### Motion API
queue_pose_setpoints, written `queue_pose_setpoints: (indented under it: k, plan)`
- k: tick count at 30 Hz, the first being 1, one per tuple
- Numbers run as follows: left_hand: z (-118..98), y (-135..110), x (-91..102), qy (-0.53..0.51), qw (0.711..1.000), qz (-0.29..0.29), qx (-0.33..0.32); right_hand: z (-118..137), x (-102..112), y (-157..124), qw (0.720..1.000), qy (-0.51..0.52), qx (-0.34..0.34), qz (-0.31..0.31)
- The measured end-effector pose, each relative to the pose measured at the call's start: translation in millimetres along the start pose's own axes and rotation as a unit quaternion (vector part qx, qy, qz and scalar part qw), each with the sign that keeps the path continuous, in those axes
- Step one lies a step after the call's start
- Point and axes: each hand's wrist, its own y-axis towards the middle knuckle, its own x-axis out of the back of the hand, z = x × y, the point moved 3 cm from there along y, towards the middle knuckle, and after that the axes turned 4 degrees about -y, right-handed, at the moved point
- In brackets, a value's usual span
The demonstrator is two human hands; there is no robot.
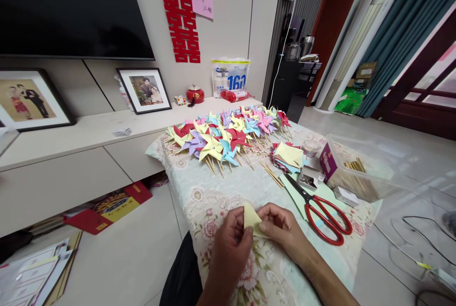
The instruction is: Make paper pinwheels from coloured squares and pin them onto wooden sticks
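Between my hands is a small pale yellow piece of paper (251,216), folded to a pointed corner at the top. My left hand (233,237) pinches its left side with thumb and fingers. On the right side, my right hand (280,225) grips the paper's edge, thumb in front. Both hands are just above the flowered tablecloth (210,196). To the right lie large scissors (320,211) with red handles, blades apart, on pale green paper (294,196). Beyond them is a stack of coloured paper squares (289,155).
Many paper pinwheels (221,139) on sticks cover the table's far end. Loose wooden sticks (272,175) lie near the stack. A small open box (309,178) of metal bits, a white box (346,196) and a clear plastic bin (359,173) holding sticks stand at right.
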Motion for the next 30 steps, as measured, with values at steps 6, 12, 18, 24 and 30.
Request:
queue_pose_setpoints:
  k: [6,12,18,24,30]
  plan:
    - [7.8,-0.2,1.2,-0.036,0.999,-0.018,-0.012,-1.3,-2.0,2.8,0.999,-0.028,-0.017,-0.018]
    - [6.7,0.6,0.8,-0.033,0.999,0.043,0.007,-0.5,-2.7,2.2,0.999,0.042,-0.016,-0.017]
    - [2.8,1.9,7.6,-0.118,0.993,0.009,0.007,1.6,-4.9,-0.7,0.999,-0.031,0.015,-0.009]
    - [2.5,6.0,14.2,-0.180,0.982,-0.008,0.048,5.4,29.2,-26.8,0.934,-0.271,0.100,-0.210]
    - [-6.1,6.6,16.0,-0.153,0.988,-0.005,0.015,13.7,104.3,-72.2,0.763,-0.532,0.133,-0.341]
